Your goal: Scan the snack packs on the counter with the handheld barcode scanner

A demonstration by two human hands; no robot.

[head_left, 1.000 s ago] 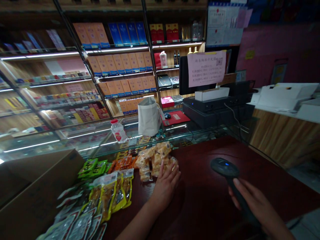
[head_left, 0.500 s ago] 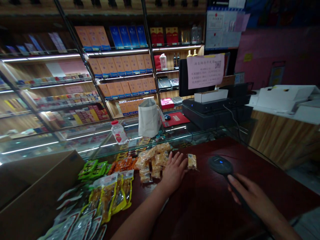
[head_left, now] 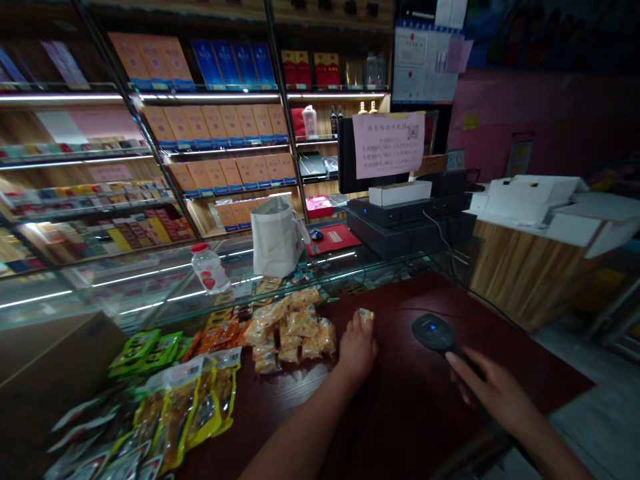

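Observation:
My left hand (head_left: 359,345) is closed on a small clear-wrapped snack packet (head_left: 367,316), whose far end shows past the fingers. Just left of that hand lies a heap of similar wrapped snacks (head_left: 290,330) on the dark red table. My right hand (head_left: 483,383) grips the handle of a black barcode scanner (head_left: 434,332). A blue light glows on the scanner's head, which is held above the table to the right of the packet.
Yellow-edged snack pouches (head_left: 187,407), green packets (head_left: 147,350) and orange packets (head_left: 217,337) lie on the left beside a cardboard box (head_left: 55,373). Behind are a glass counter with a bottle (head_left: 209,269), a white bag (head_left: 275,237) and a monitor (head_left: 347,160). A cable trails at right.
My left hand has moved off the heap to the right and closed on the single packet there. The right hand still holds the scanner. The view has turned slightly right.

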